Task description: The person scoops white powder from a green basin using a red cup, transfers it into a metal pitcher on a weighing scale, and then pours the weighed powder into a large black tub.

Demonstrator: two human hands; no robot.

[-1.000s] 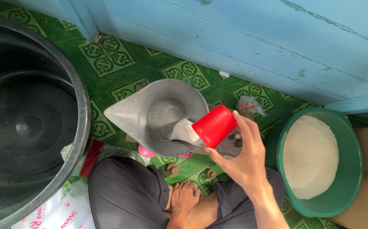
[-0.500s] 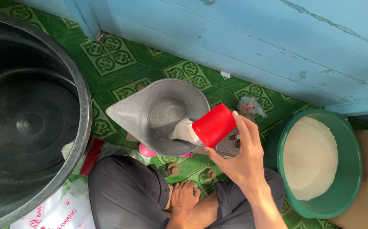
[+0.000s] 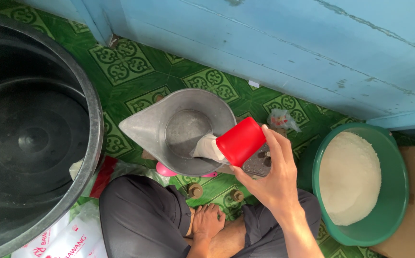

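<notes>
Head view: I read the right hand (image 3: pixel 274 179) wrapped around a tilted red cup (image 3: pixel 241 141), white powder falling into the metal scoop pan (image 3: pixel 183 129) at 9 o'clock of it. Left hand (image 3: pixel 207 220) rests loosely open on the leg. Over-tilting risks spillage past the pan rim.

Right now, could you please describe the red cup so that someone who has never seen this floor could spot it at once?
Start at the big black tub on the green patterned floor; beside it stands a grey metal scoop pan. Tipped over the pan's rim, held in the right hand, is the red cup, with white grains spilling from it. It is the only bright red vessel; the green basin nearby holds a white heap.
</notes>
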